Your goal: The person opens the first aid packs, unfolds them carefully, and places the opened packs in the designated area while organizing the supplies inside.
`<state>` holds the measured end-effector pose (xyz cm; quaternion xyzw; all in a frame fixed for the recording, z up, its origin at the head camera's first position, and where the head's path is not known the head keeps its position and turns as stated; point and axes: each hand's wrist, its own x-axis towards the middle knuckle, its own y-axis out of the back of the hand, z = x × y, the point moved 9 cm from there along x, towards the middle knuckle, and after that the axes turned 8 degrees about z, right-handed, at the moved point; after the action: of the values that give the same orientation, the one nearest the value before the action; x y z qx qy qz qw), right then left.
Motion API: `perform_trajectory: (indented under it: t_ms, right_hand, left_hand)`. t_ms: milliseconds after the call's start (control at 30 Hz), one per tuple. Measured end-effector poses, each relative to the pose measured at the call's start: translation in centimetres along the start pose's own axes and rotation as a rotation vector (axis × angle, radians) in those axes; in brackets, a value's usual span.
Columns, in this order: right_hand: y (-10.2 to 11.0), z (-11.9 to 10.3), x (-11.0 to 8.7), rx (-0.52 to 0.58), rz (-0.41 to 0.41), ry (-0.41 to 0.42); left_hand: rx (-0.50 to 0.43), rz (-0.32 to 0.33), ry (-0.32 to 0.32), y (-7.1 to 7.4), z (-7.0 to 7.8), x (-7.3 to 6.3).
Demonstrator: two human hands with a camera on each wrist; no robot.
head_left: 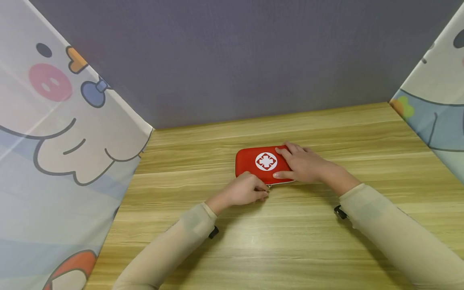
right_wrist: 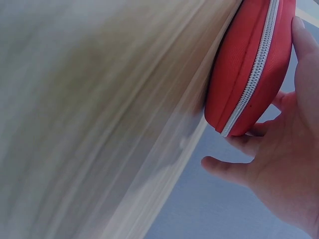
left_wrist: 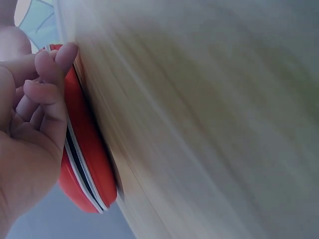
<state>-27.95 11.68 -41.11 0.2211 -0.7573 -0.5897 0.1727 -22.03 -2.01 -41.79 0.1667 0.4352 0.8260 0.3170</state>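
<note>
A red zippered first-aid case (head_left: 250,159) with a white cross emblem lies flat on the wooden table. At its front edge, my left hand (head_left: 246,189) pinches the small metal zipper pull (head_left: 269,187) between thumb and finger. The left wrist view shows the zipper (left_wrist: 79,162) parted, with a dark gap between its two tapes, on the stretch left of that hand. My right hand (head_left: 306,165) rests spread over the case's right end, thumb on top near the front and fingers toward the back. On the right end, the silver zipper teeth (right_wrist: 255,72) are meshed.
The wood-grain table (head_left: 290,237) runs back to a grey-purple wall panel (head_left: 232,60). Cartoon-printed cloth (head_left: 98,141) stands along the left side, and similar cloth (head_left: 435,96) along the right. Both forearms wear beige sleeves with dark straps near the wrists.
</note>
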Motion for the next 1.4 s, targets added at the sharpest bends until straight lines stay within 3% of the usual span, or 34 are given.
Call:
perform_trajectory:
  t_ms: [533,1133,1400]
  right_hand:
    - [0.0,-0.1,0.1,0.015,0.004,0.000]
    - [0.1,-0.2,0.0,0.037,0.009,-0.001]
    - [0.0,-0.2,0.0,0.071,0.010,-0.003]
  left_hand:
    - [-0.013,0.030,0.005,-0.8,0.5,0.7]
    - [0.022,0.021,0.007,-1.4,1.4,1.7]
    - [-0.041,0.016,0.166,-1.7,0.5,1.3]
